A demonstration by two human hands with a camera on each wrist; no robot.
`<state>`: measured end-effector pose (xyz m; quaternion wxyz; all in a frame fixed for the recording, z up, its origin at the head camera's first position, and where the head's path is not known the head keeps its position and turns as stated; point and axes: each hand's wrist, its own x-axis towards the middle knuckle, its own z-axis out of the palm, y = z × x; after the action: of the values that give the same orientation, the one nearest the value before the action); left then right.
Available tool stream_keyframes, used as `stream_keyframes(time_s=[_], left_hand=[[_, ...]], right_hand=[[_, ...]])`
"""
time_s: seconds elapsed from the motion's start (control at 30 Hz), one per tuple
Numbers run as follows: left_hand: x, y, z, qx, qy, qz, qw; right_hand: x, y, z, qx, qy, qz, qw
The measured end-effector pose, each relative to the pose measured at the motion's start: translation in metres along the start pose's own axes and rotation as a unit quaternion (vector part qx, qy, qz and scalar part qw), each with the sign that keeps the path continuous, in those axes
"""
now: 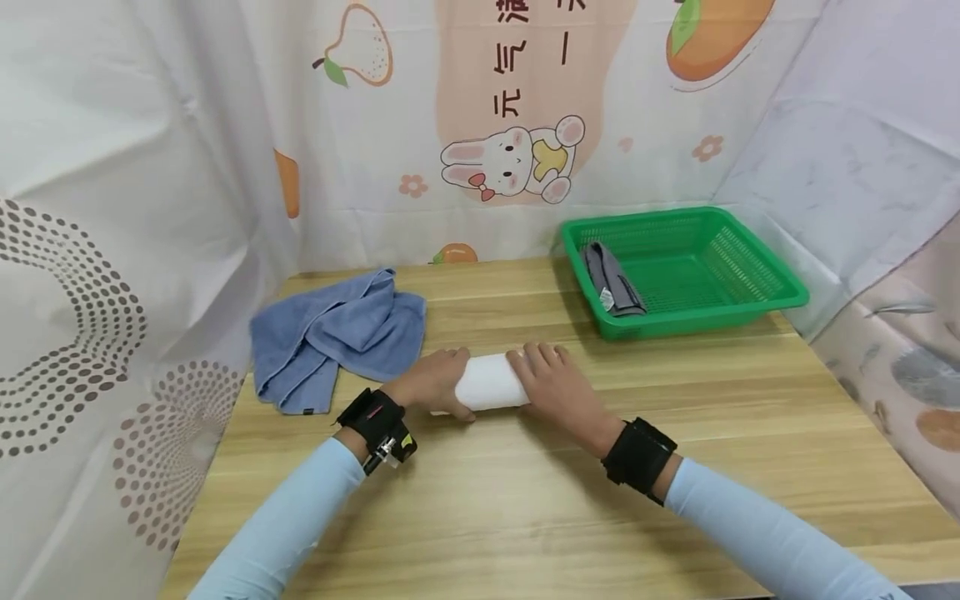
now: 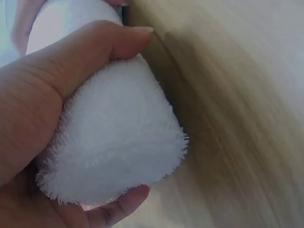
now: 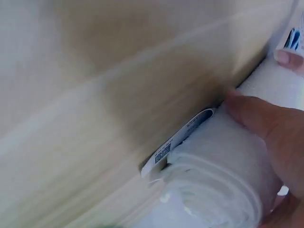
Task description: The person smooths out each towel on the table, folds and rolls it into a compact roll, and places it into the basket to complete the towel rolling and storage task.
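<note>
A white towel (image 1: pixel 491 382), rolled into a thick cylinder, lies crosswise on the table between my two hands. My left hand (image 1: pixel 435 385) grips its left end; in the left wrist view the thumb crosses the fluffy pile and a fingertip shows under the end. On the right end my right hand (image 1: pixel 561 390) holds the roll, its thumb (image 3: pixel 256 114) along the side in the right wrist view. That end shows spiral layers, and a printed paper label (image 3: pixel 178 142) sticks out beside it against the wood.
A crumpled blue towel (image 1: pixel 352 329) lies just beyond my left hand. At the back right stands a green plastic basket (image 1: pixel 697 317) with a folded grey cloth (image 1: pixel 611 279) along its left side. Printed curtains (image 1: pixel 360 167) hang behind the wooden table (image 1: pixel 480 517).
</note>
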<state>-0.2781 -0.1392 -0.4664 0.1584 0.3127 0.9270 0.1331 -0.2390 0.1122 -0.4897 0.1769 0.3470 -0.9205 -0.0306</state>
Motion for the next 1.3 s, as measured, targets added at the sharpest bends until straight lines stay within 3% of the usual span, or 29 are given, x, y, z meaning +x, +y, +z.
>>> stream_keyframes(time_s=[0.1, 0.17, 0.23, 0.27, 0.4, 0.47, 0.5, 0.63, 0.7, 0.97, 1.1, 1.3], left_hand=[[-0.002, 0.002, 0.002, 0.012, 0.014, -0.004, 0.9998], [-0.007, 0.007, 0.007, 0.051, 0.049, -0.004, 0.9975], [-0.014, 0.013, 0.013, 0.109, 0.101, 0.005, 0.9889], [-0.017, 0.015, 0.017, 0.145, 0.129, 0.014, 0.9809], [-0.028, 0.021, 0.030, 0.265, 0.232, 0.044, 0.9349], [-0.028, 0.022, 0.033, 0.281, 0.252, 0.047, 0.9248], [-0.026, 0.022, 0.033, 0.276, 0.254, 0.045, 0.9258], [-0.016, 0.018, 0.032, 0.214, 0.219, 0.018, 0.9519], [-0.011, 0.015, 0.031, 0.190, 0.206, 0.013, 0.9599], [-0.001, 0.008, 0.019, 0.136, 0.157, 0.002, 0.9781], [-0.004, 0.012, 0.019, 0.147, 0.170, -0.003, 0.9746], [-0.012, 0.020, 0.033, 0.194, 0.244, 0.020, 0.9500]], right_hand=[[-0.003, -0.003, 0.003, -0.026, 0.019, -0.018, 0.9993], [-0.003, -0.003, 0.004, -0.026, 0.018, -0.019, 0.9993], [-0.003, -0.002, 0.005, -0.022, 0.014, -0.015, 0.9995], [-0.003, -0.001, 0.004, -0.018, 0.012, -0.013, 0.9997], [-0.002, -0.001, 0.002, 0.005, -0.001, -0.002, 1.0000], [-0.001, 0.000, 0.002, 0.022, -0.010, 0.006, 0.9997], [-0.001, 0.001, 0.002, 0.032, -0.015, 0.010, 0.9993], [0.003, 0.006, 0.004, 0.071, -0.039, 0.023, 0.9964], [0.007, 0.010, 0.005, 0.087, -0.053, 0.025, 0.9945], [0.020, 0.023, 0.001, 0.153, -0.073, 0.018, 0.9855], [0.027, 0.032, -0.002, 0.195, -0.104, -0.002, 0.9753], [0.034, 0.044, -0.009, 0.301, -0.186, -0.009, 0.9352]])
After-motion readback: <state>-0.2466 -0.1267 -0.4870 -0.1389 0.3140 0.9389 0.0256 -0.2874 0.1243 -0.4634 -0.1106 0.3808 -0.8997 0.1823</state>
